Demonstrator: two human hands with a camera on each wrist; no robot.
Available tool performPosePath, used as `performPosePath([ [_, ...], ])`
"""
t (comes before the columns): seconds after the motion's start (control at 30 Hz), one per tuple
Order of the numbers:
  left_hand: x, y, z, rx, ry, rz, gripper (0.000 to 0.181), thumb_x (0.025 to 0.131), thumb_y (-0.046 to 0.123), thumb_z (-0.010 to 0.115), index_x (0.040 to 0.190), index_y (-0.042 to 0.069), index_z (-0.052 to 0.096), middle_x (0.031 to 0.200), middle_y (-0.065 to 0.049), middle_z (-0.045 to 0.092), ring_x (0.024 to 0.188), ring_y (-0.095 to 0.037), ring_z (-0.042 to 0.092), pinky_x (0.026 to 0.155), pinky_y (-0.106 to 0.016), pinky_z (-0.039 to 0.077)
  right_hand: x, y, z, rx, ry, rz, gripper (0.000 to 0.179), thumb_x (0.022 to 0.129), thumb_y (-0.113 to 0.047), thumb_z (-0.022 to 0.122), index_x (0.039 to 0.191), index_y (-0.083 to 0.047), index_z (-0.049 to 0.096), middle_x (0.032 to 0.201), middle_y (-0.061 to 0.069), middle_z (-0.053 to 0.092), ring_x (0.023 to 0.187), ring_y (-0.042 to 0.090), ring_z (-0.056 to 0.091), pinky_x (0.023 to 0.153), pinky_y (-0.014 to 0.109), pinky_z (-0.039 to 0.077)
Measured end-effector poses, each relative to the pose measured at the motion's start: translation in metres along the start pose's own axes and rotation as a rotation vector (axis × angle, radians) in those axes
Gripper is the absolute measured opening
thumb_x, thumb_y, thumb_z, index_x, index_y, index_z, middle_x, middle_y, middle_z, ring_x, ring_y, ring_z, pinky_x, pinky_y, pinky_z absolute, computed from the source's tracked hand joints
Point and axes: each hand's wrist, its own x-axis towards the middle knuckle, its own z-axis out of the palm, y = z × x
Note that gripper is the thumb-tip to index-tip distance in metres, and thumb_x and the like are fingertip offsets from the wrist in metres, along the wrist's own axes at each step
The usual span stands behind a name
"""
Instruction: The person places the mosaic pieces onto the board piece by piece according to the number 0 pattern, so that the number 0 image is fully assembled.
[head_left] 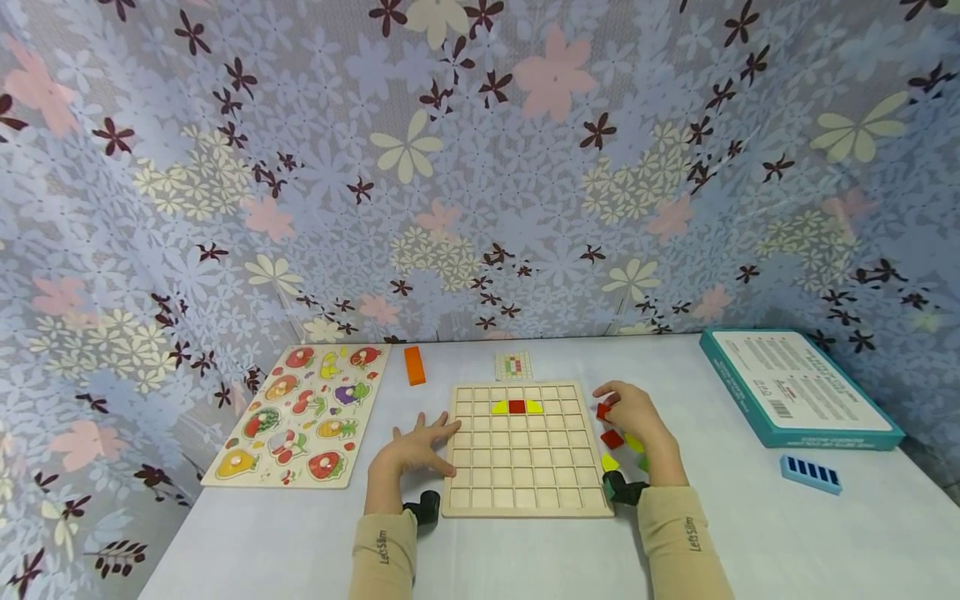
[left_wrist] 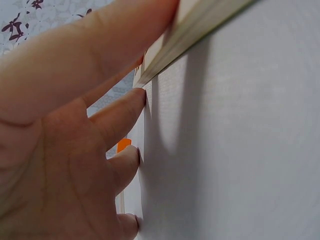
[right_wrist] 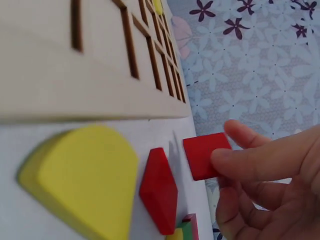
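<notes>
A wooden grid board (head_left: 517,479) lies in the middle of the table, with a red square tile (head_left: 517,407) between two yellow rounded tiles (head_left: 534,407) in its upper rows. At the board's left edge, my left hand (head_left: 412,448) has its fingers spread, thumb and fingertips right at the rim. My right hand (head_left: 636,417) is off the board's right side and pinches a red square tile (right_wrist: 202,156) between thumb and fingers. Just below that lie another red tile (right_wrist: 160,192), a yellow quarter-round tile (right_wrist: 87,177) and a green piece (right_wrist: 187,230).
A small pattern card (head_left: 513,365) lies behind the board, and an orange block (head_left: 415,366) to its left. The fruit puzzle board (head_left: 300,421) is at far left. On the right are a teal box (head_left: 806,392) and a blue slotted piece (head_left: 811,473). A floral curtain (head_left: 480,183) hangs behind.
</notes>
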Motion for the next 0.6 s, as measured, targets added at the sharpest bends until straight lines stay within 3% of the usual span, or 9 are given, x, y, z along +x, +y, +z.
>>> performPosePath([
  [0.27,-0.0009,0.0004,-0.0001,0.01,0.003,0.004,0.081,0.066,0.017,0.08,0.139,0.017,0.044,0.151,-0.007,0.025,0.14,-0.038,0.0,0.103,-0.066,-0.013,-0.004,-0.0073,0.0016,0.031,0.085,-0.026,0.031,0.086,-0.002,0.058,0.116,0.001,0.057,0.101,0.02,0.056,0.086,0.029,0.053,0.071,0.036,0.048],
  [0.6,-0.0014,-0.0004,0.0001,0.004,0.002,0.007,0.081,0.066,0.017,0.08,0.139,0.017,0.044,0.151,-0.006,0.025,0.14,-0.038,0.0,0.103,-0.066,-0.013,-0.0032,-0.0108,0.0059,0.096,0.121,-0.024,0.025,0.086,-0.005,0.06,0.11,0.001,0.058,0.101,0.02,0.057,0.087,0.029,0.054,0.073,0.039,0.048],
])
